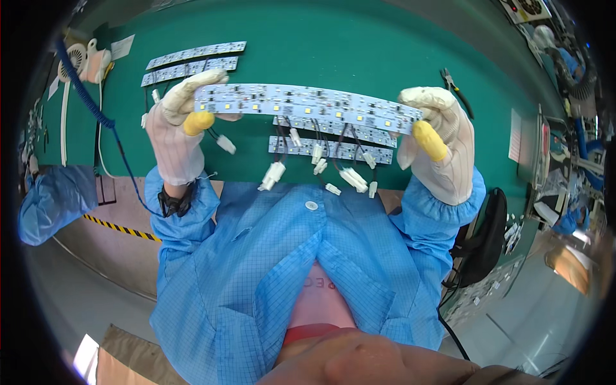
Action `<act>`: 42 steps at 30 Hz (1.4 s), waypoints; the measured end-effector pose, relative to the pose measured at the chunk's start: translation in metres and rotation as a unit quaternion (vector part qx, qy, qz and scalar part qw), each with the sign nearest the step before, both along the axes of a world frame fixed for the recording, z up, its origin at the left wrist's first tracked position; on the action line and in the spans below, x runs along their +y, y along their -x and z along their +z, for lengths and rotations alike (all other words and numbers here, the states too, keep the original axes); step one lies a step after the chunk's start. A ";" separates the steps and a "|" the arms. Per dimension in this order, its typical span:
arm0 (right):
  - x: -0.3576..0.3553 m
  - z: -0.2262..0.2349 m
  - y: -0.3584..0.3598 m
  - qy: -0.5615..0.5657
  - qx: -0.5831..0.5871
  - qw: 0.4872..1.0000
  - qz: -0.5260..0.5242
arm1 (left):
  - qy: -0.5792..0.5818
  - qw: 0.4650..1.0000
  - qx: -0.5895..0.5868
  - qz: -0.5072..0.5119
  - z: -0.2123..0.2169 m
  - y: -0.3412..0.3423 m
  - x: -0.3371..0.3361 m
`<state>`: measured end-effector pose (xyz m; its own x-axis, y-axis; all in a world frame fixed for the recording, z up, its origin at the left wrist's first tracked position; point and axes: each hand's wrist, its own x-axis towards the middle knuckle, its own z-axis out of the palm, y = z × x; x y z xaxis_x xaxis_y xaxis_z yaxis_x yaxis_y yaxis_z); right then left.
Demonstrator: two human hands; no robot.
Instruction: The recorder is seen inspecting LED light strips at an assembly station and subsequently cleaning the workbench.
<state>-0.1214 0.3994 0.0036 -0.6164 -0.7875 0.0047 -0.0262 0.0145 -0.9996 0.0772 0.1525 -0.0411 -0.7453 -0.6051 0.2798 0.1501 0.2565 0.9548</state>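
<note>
Between both hands I hold up a long white LED circuit board (301, 104), its component side toward me. My left hand (183, 106), in a white glove with a yellow thumb cot, pinches the left end. The right end is gripped by my right hand (439, 122), gloved the same way. Dark wires with white connectors (273, 175) dangle below the board. Two more LED boards (330, 149) lie on the green mat behind it, partly covered, so I cannot tell which board each wire belongs to. Beyond my left hand rest two other LED boards (196, 56).
Black-handled pliers (454, 90) lie on the green mat (333, 38) at the right. A blue coiled cord (86, 96) runs down the left toward my wrist. A small white fan (76, 58) stands at the far left. Another person's blue sleeve (56, 202) shows at the left edge.
</note>
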 end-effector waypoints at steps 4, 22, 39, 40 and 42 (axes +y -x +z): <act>-0.002 0.004 -0.001 0.004 0.055 0.998 0.015 | -0.051 0.998 0.035 0.002 -0.001 0.001 -0.001; -0.002 -0.001 0.001 0.063 -0.050 0.996 0.034 | -0.022 0.998 -0.031 0.044 0.006 0.003 0.004; -0.011 -0.021 0.019 0.005 0.042 0.999 0.004 | -0.046 0.998 0.011 -0.039 0.027 0.002 0.021; -0.011 -0.019 0.017 0.003 0.044 0.999 0.000 | -0.058 0.998 0.015 -0.021 0.027 0.006 0.020; -0.010 -0.013 0.008 0.034 -0.004 0.999 0.003 | 0.105 0.992 -0.069 0.015 0.018 0.009 0.004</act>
<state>-0.1294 0.3890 -0.0091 -0.6126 -0.7886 0.0533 -0.0178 -0.0536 -0.9984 0.0683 0.1560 -0.0232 -0.7679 -0.5668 0.2984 0.0111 0.4540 0.8909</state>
